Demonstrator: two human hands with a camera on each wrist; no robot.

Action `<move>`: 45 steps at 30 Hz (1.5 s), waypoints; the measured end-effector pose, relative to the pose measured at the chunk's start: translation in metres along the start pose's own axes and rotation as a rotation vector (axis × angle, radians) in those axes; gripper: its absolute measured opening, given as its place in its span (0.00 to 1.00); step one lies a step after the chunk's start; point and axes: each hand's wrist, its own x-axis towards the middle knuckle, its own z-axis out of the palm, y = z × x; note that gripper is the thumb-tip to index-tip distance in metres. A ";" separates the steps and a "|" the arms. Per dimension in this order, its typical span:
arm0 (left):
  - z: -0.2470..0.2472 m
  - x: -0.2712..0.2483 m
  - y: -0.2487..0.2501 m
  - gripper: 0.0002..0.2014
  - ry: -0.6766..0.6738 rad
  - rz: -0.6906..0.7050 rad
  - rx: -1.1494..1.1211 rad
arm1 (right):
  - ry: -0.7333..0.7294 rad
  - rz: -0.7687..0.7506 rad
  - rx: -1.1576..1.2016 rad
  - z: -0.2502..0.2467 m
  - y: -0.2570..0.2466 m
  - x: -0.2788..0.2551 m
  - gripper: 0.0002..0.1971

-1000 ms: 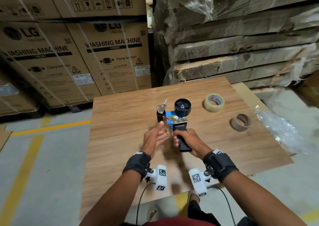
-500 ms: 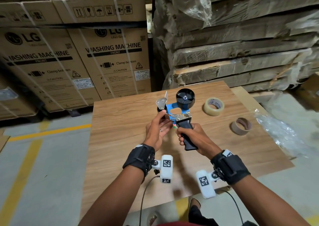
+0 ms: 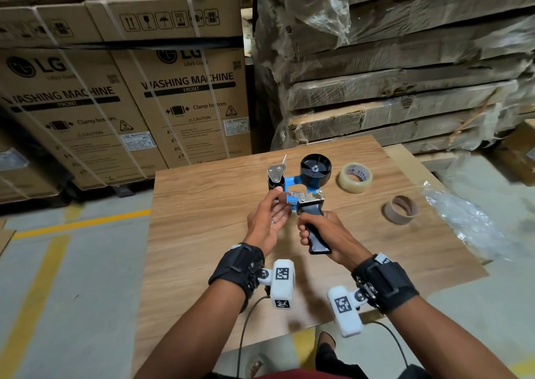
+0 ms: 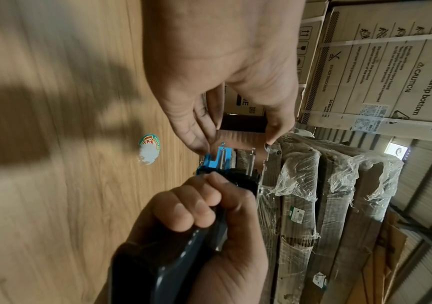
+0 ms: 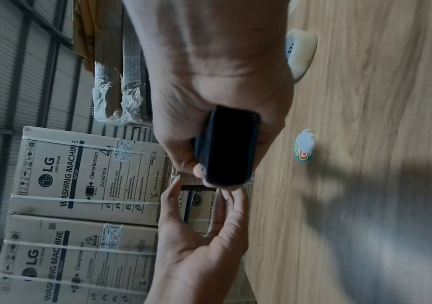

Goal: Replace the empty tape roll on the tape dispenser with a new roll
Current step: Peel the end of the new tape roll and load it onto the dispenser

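Observation:
My right hand [image 3: 321,228] grips the black handle [image 5: 225,144] of the blue tape dispenser [image 3: 292,180] and holds it above the wooden table [image 3: 202,234]. The dispenser's black hub [image 3: 315,170] is bare, with no roll on it. My left hand [image 3: 275,210] is at the dispenser's front, palm up. In the left wrist view its thumb and fingertips [image 4: 204,144] pinch the metal and blue front part [image 4: 217,160] from either side. A new clear tape roll [image 3: 355,177] lies on the table to the right, with the empty brown core [image 3: 401,209] nearer me.
Crumpled clear plastic [image 3: 469,222] lies over the table's right edge. A round sticker [image 4: 148,148] is on the tabletop under the hands. Strapped washing-machine cartons [image 3: 185,103] and wrapped flat packs [image 3: 390,95] stand behind the table.
My right hand has lifted the dispenser up and away from me. My left hand followed, and its thumb and fingers closed in on the metal front part.

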 end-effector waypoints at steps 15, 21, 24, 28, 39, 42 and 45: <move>-0.009 0.001 -0.003 0.27 -0.113 -0.048 0.093 | 0.051 -0.033 -0.024 -0.002 -0.003 -0.010 0.08; -0.005 -0.002 -0.016 0.28 -0.137 -0.056 0.081 | 0.078 -0.023 0.053 -0.005 0.002 -0.002 0.05; -0.001 -0.006 -0.024 0.23 -0.130 -0.031 0.065 | 0.092 -0.040 0.105 -0.005 0.004 0.004 0.04; 0.002 -0.010 -0.031 0.21 -0.096 0.001 0.055 | 0.097 -0.053 0.129 -0.005 0.009 0.006 0.02; -0.032 0.019 -0.027 0.32 0.037 0.084 0.190 | 0.107 -0.034 0.061 -0.010 0.020 0.017 0.04; -0.049 0.036 -0.022 0.21 0.122 0.157 0.293 | 0.121 -0.002 0.045 -0.010 0.029 0.027 0.07; -0.064 0.051 -0.017 0.13 0.152 0.179 0.476 | 0.125 0.041 0.007 -0.013 0.043 0.038 0.06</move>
